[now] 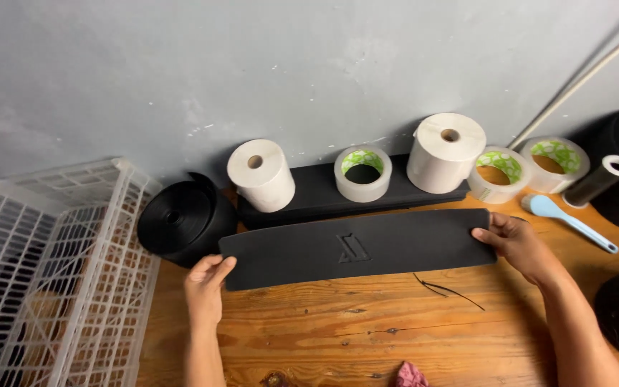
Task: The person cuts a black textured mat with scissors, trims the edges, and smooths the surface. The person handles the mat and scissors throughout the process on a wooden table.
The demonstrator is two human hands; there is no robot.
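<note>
A long black foam strip (356,248) with an embossed mark in its middle lies across the wooden table (367,330). My left hand (205,283) grips its left end, thumb on top. Its right end is held by my right hand (514,242). The strip sits just in front of a stack of similar black strips (324,192) by the wall.
Two white paper rolls (261,174) (445,152) and a tape roll (362,173) rest on the stack. More tape rolls (497,174) (557,163), a black tube (600,180) and a blue spoon-like tool (567,219) lie right. A black coil (180,222) and white plastic crate (51,272) stand left.
</note>
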